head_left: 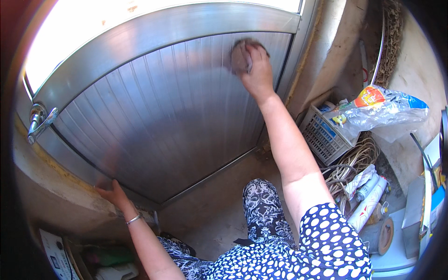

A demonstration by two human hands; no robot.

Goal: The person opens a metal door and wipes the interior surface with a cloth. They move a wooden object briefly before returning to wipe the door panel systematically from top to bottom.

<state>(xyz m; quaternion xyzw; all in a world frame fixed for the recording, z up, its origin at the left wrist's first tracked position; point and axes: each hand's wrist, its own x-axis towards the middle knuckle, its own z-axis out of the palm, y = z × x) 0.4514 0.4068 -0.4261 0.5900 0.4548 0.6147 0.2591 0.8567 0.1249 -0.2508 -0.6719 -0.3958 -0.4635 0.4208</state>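
My right hand (pixel 255 60) is closed on a bunched brownish-grey rag (pixel 240 59), pressed against the upper right of a ribbed metal door panel (pixel 172 98). Its far edge blurs into a dark reflection on the panel. Low on the left, my left hand (pixel 115 194) has its thumb and fingers apart and holds nothing. It touches or nearly touches the door frame by the wall edge; exact contact I cannot tell. A bracelet (pixel 133 219) circles that wrist. The lever handle (pixel 41 122) sits on the door's left side, above my left hand.
To the right stand a white plastic crate (pixel 326 140) with a clear plastic bag (pixel 378 112) on top, coiled cables (pixel 359 156), spray cans (pixel 368 200) and a metal pot (pixel 379 235). At lower left is a white panel with a knob (pixel 56 252). Bright glass tops the door.
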